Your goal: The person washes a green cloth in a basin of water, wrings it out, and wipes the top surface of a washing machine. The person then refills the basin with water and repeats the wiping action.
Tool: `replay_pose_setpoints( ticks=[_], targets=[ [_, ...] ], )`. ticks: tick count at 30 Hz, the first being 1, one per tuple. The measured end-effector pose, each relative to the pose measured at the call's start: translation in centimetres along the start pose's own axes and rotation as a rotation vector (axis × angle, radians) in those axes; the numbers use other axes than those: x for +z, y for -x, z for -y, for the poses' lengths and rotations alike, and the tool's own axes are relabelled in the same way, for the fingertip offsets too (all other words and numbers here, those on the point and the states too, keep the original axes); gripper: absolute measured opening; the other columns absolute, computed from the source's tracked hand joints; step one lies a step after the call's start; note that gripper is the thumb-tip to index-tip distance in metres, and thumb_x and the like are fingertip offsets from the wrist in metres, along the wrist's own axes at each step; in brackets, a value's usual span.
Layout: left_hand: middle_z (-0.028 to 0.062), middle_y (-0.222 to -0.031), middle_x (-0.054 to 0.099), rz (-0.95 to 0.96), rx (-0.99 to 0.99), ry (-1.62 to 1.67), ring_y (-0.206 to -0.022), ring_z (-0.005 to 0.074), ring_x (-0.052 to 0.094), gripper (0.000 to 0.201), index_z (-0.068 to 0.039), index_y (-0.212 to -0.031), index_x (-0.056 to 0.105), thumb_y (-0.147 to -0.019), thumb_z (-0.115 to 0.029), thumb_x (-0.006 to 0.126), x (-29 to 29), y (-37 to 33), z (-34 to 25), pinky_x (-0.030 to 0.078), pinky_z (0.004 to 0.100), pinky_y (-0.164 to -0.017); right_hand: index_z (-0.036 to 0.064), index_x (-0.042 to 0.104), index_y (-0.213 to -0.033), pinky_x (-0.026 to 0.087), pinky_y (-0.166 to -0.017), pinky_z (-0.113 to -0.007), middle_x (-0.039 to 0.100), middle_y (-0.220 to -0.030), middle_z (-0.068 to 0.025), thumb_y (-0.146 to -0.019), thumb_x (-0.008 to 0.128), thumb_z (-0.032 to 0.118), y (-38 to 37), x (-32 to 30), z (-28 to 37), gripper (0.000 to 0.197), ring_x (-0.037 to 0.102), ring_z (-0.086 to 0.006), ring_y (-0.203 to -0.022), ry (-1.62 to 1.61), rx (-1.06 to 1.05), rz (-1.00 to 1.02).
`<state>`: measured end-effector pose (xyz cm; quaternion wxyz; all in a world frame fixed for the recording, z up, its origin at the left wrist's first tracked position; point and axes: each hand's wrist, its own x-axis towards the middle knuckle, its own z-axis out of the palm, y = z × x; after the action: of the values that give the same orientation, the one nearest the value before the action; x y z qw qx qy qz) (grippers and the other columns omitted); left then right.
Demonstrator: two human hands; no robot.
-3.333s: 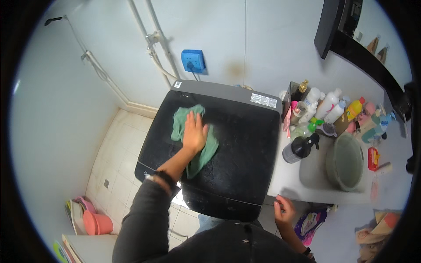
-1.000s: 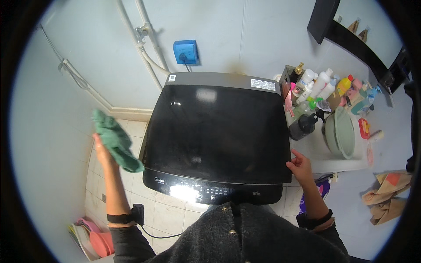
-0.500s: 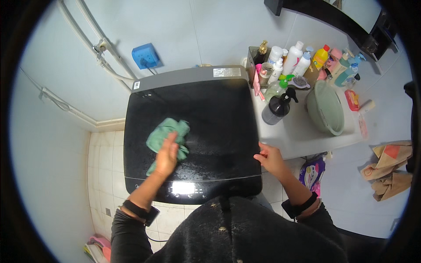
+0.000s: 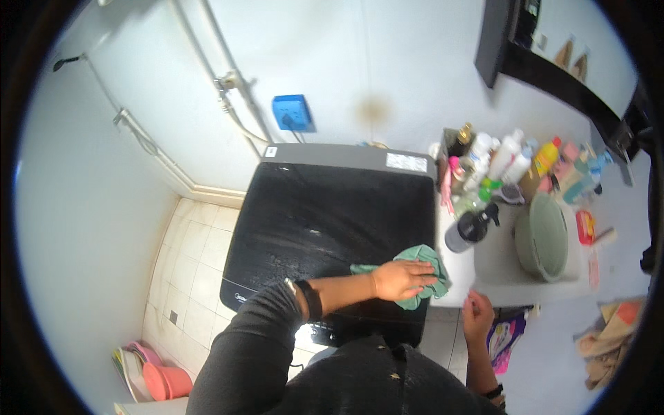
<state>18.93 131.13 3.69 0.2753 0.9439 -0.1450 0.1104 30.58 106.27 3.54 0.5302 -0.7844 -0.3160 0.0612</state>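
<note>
My left hand (image 4: pixel 401 280) presses a crumpled green cloth (image 4: pixel 434 259) onto the black lid (image 4: pixel 325 221) of a top-loading washing machine, by its right edge near the front. Its fingers lie over the cloth, and my left forearm reaches across the front of the lid. Wet streaks and shiny drops show on the lid. My right hand (image 4: pixel 477 317) hangs beside the machine's front right corner, just in front of the white sink counter. Its fingers are curled in, and nothing shows in them.
On the counter (image 4: pixel 477 277) right of the machine stand a dark pump bottle (image 4: pixel 470 228), a pale green basin (image 4: pixel 543 238) and several toiletry bottles. A blue socket box (image 4: pixel 290 113) sits on the wall behind. Pink tubs (image 4: pixel 166 382) stand on the floor at lower left.
My left hand has slid the green cloth from the lid's left-middle to its right edge. My right hand has come off the lid's right edge and moved outward, fingers curled. The view has shifted.
</note>
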Motion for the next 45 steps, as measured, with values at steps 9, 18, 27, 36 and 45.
replay_pose_setpoints(
  ticks=[9, 18, 27, 36, 45],
  targets=[
    [0.0156, -0.117, 0.054, -0.414, -0.512, -0.291, -0.11, 0.0323, 0.049, 0.034, -0.008, -0.116, 0.054, -0.088, -0.022, 0.04, -13.8, 3.5, 18.4, 0.038, 0.0401, -0.094, 0.0023, 0.061, -0.098, 0.046, -0.05, -0.021, 0.057, -0.089, -0.0069, -0.079, 0.058, 0.003, 3.3, -0.3, -1.6, 0.019, 0.055, -0.0124, -0.073, 0.098, 0.131, -0.02],
    [0.0222, -0.123, 0.046, -0.639, -1.575, -0.445, -0.116, 0.0364, 0.042, 0.052, -0.004, -0.123, 0.044, -0.08, -0.032, 0.05, -23.8, 14.4, 25.0, 0.034, 0.0431, -0.096, -0.0017, 0.061, -0.089, 0.046, -0.067, -0.031, 0.06, -0.08, -0.0109, -0.076, 0.058, 0.001, 10.7, -6.6, -4.8, 0.014, 0.058, -0.0214, -0.073, 0.386, 0.29, -0.157],
    [0.0248, -0.115, 0.049, -0.273, -0.849, -0.477, -0.116, 0.0404, 0.04, 0.045, 0.002, -0.115, 0.05, -0.08, -0.027, 0.052, -10.1, -7.5, 20.4, 0.032, 0.0453, -0.099, -0.0031, 0.062, -0.09, 0.049, -0.067, -0.03, 0.06, -0.085, -0.013, -0.076, 0.059, 0.002, 13.2, -8.8, -4.6, 0.015, 0.059, -0.0216, -0.077, 0.477, 0.281, -0.219],
    [0.0154, -0.108, 0.057, -0.264, -0.258, 0.054, -0.103, 0.0335, 0.052, 0.034, -0.009, -0.107, 0.057, -0.075, -0.015, 0.049, -7.8, -11.3, 17.5, 0.041, 0.0409, -0.09, 0.0, 0.062, -0.094, 0.052, -0.053, -0.023, 0.055, -0.097, -0.0127, -0.076, 0.06, 0.0, 10.5, -7.6, -2.6, 0.018, 0.057, -0.0207, -0.083, 0.446, 0.223, -0.079],
    [0.0177, -0.112, 0.055, -0.525, -1.018, -0.475, -0.106, 0.0337, 0.05, 0.039, -0.008, -0.112, 0.054, -0.076, -0.02, 0.047, -18.8, 13.7, 18.6, 0.039, 0.0419, -0.092, 0.0011, 0.06, -0.094, 0.047, -0.065, -0.029, 0.055, -0.096, -0.0144, -0.078, 0.06, 0.006, 6.0, -5.7, -3.7, 0.017, 0.055, -0.0265, -0.087, 0.426, -0.041, 0.022]
  ],
)
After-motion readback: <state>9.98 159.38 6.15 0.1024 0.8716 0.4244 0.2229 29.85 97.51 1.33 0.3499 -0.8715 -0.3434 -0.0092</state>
